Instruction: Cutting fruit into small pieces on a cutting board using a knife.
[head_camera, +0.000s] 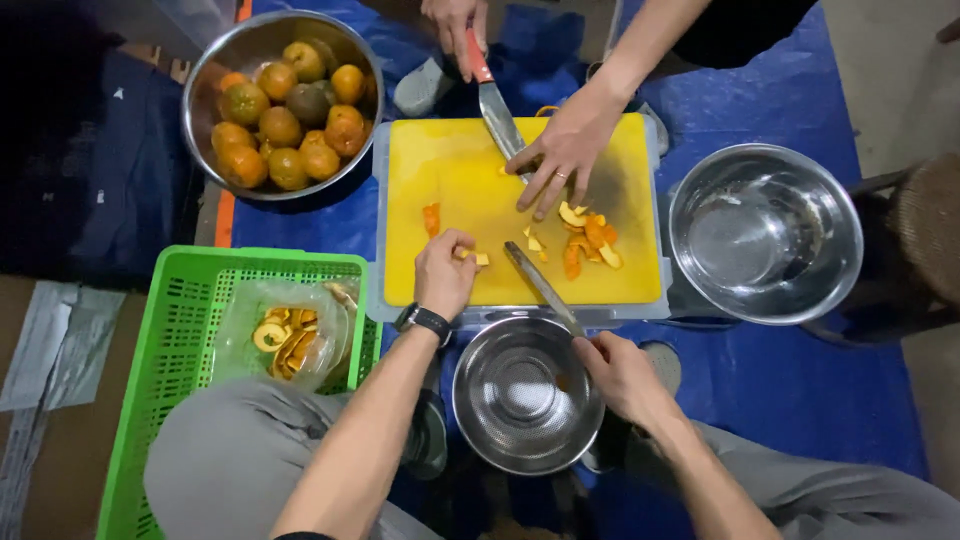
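Left hand (445, 272), w/ a black wristwatch (424, 319), sits at 6 o'clock on the yellow cutting board (455, 165), grip closed on a small fruit piece (470, 256) that pokes out at its 3 o'clock, pinned flat to the board, prob. so it won't slide under the blade. Right hand (622, 375) is off the board at 5 o'clock, grip closed round the handle of a knife (542, 288); blade angles up toward 11, tip just beside the held piece. Across the board a 2nd person's hand (565, 150) presses fingertips down at 1 o'clock to steady the work while their other hand (452, 28) grips a red-handled knife (492, 95) coming in from 12. Cut orange pieces (590, 240) heaped at 4 o'clock of the board, kept out of both blades' way; one lone bit (431, 218) near centre-left. Counts: 2 knives, 4 hands, 1 board, 3 steel bowls. Bowl of whole fruit (283, 105) at 10 o'clock, approx a dozen green-orange fruit showing, in reach of both people. Empty bowl (765, 232) at 3 o'clock. Perforated strainer bowl (527, 395) at 6, between the person's knees, right under the board edge. Green basket (180, 330) at 8 o'clock holds 1 clear bag of peels (287, 335), scraps kept apart. All rests on a blue tarp (780, 380) on the floor.
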